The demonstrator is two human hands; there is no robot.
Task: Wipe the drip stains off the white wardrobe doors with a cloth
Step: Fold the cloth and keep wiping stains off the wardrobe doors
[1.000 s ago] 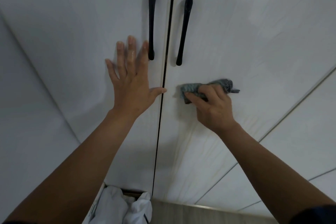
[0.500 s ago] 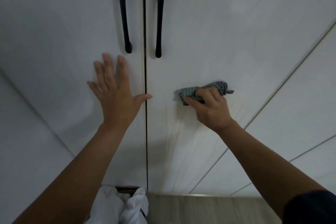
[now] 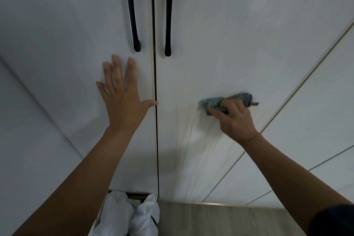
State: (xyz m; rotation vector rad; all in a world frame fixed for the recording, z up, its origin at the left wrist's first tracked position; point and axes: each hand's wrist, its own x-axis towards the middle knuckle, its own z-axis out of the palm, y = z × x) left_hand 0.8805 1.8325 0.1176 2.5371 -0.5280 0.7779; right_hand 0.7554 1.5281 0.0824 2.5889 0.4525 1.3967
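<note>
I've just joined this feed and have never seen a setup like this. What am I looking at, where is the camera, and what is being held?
There is no machine here. These are a person's two bare arms, seen by one wide-angle camera worn on the head. It looks forward and down, so straight edges appear slanted.

The left hand lies flat, fingers straight, on the left white wardrobe door and holds nothing. The right hand grips a bunched grey-green cloth and presses it against the right white wardrobe door. Below the cloth, faint yellowish drip stains run down that door.

A left black bar handle and a right black bar handle flank the dark gap between the doors. At the bottom are crumpled white fabric and a wood-look floor.
</note>
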